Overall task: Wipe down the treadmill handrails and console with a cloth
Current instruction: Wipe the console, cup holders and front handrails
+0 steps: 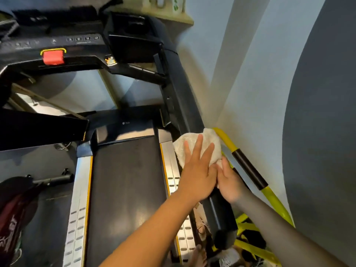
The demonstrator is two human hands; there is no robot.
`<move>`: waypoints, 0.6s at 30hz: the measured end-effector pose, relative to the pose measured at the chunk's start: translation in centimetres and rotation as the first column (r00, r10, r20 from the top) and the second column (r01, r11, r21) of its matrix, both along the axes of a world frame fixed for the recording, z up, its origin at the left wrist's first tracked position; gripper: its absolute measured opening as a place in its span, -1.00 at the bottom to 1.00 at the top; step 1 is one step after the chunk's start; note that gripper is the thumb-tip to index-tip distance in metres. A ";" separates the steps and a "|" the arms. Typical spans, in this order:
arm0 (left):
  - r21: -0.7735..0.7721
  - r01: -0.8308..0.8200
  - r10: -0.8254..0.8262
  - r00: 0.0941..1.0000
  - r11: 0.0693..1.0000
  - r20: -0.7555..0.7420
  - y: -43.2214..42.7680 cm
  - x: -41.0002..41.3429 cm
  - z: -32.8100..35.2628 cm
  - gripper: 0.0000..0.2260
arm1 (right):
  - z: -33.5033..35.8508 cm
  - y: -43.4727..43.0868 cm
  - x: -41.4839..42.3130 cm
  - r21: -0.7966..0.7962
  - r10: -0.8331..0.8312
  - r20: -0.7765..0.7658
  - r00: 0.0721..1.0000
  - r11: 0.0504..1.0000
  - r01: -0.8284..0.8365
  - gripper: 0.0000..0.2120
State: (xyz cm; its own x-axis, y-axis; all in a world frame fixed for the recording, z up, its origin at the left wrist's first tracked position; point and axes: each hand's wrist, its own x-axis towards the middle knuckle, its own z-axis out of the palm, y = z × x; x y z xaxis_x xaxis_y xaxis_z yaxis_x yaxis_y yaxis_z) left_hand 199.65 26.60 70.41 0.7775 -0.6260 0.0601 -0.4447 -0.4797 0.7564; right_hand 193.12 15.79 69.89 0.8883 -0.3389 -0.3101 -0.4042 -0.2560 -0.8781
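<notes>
A cream cloth (208, 140) lies draped over the black right handrail (185, 97) of the treadmill. My left hand (196, 170) presses flat on the cloth with its fingers straight and spread. My right hand (230, 183) holds the cloth's near edge from the right side of the rail, its fingers curled into the fabric. The console (57, 43) with its red stop key (53, 56) sits at the upper left, away from both hands.
The dark running belt (125, 189) with silver side rails lies below. A yellow and black bar (248, 170) runs close along the handrail's right side, against the pale wall. The left handrail (38, 128) crosses at left. A shelf (173, 14) hangs above.
</notes>
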 end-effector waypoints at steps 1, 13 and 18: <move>0.060 0.031 -0.035 0.997 0.998 0.071 -0.3 1.2 0.1 -0.52 | -0.3 -0.5 0.6 0.061 -0.035 0.009 0.999 0.998 0.034 -0.49; 0.608 0.133 -0.373 0.882 0.783 0.287 -0.3 1.1 3.3 -0.45 | 0.7 0.1 -1.3 0.273 -0.192 -0.199 0.961 0.931 0.243 -0.66; 0.729 0.239 -0.582 0.771 0.641 0.259 -2.5 4.5 3.5 -0.37 | -0.8 -0.8 -0.9 0.185 -0.201 -0.289 0.936 0.947 0.261 -0.57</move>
